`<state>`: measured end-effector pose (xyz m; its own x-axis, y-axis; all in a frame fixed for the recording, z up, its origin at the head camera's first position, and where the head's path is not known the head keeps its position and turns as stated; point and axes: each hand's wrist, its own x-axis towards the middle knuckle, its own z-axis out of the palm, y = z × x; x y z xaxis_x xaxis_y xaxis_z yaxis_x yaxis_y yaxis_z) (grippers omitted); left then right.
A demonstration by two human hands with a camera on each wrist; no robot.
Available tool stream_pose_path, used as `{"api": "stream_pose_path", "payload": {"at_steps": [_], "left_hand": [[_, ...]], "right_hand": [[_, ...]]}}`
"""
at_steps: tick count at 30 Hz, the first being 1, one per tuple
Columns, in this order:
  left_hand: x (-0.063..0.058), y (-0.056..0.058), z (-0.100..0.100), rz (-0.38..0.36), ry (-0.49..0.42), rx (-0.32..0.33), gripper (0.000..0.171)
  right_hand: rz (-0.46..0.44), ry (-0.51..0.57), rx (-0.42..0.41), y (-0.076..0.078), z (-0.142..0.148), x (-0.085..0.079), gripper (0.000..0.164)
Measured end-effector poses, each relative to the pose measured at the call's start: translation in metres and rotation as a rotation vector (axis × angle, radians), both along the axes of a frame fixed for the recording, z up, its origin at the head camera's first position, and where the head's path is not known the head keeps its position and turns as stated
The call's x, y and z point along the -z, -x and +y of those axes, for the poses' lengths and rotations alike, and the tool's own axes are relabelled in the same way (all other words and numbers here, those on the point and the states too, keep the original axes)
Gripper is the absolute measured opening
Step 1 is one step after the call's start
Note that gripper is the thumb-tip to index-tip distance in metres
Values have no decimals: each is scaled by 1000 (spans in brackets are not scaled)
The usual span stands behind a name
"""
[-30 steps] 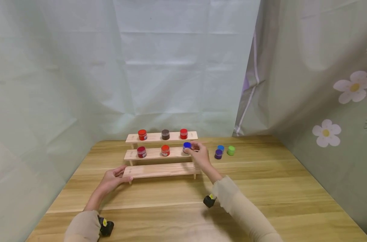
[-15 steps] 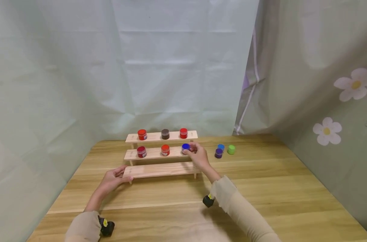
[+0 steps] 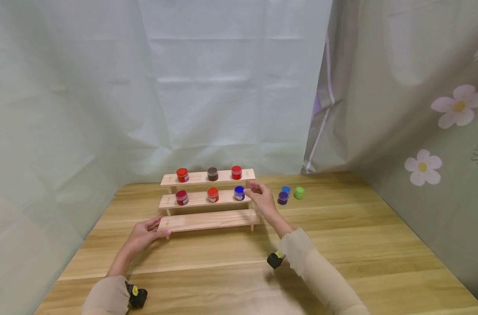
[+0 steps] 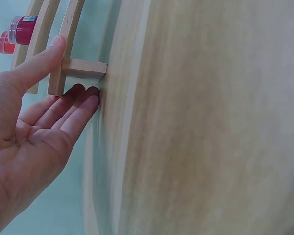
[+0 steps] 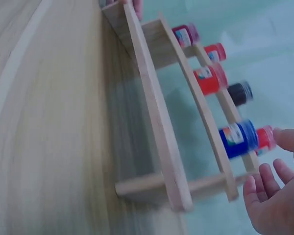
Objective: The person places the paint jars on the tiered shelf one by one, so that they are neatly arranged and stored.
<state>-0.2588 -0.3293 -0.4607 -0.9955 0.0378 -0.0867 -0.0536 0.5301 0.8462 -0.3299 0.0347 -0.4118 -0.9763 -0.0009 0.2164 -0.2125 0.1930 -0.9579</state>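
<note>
A three-step wooden display rack (image 3: 207, 220) stands on the table. My left hand (image 3: 142, 236) holds the left end of its lowest step; in the left wrist view the thumb lies on the board (image 4: 56, 73) and the fingers reach below it, by the leg. A blue paint jar (image 3: 239, 193) sits upright at the right end of the middle step. Just right of it is my right hand (image 3: 264, 204), fingers apart; the right wrist view shows a gap between the fingers and the blue jar. Left of that jar stand an orange-red jar (image 3: 213, 195) and a dark red jar (image 3: 181, 197).
On the top step are two red jars, one at the left (image 3: 182, 175) and one at the right (image 3: 237, 172), with a dark grey jar (image 3: 212, 174) between. Purple (image 3: 282, 198), light blue (image 3: 286, 190) and green (image 3: 299, 193) jars stand on the table, right of the rack.
The right hand has set the blue jar slightly further left on the middle step and let go of it, its fingers now clear of the jar. The left hand stays at the rack's end.
</note>
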Motion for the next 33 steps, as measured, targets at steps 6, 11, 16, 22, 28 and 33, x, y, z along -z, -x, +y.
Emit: {"api": "stream_pose_path", "payload": {"at_steps": [6, 11, 16, 22, 28, 33], "left_hand": [[0, 0, 0, -7, 0, -3, 84], [0, -1, 1, -6, 5, -3, 84], [1, -2, 2, -15, 7, -9, 84], [0, -1, 2, -12, 7, -3, 84], [-3, 0, 2, -5, 3, 5, 84], [-2, -3, 3, -8, -1, 3, 82]], "right_hand": [[40, 25, 71, 3, 27, -2, 36], [63, -5, 120, 10, 57, 8, 38], [18, -55, 178, 16, 85, 18, 42], [-43, -67, 217, 21, 103, 31, 44], [-134, -86, 221, 25, 108, 43, 52], [-145, -140, 245, 28, 108, 54, 52]]}}
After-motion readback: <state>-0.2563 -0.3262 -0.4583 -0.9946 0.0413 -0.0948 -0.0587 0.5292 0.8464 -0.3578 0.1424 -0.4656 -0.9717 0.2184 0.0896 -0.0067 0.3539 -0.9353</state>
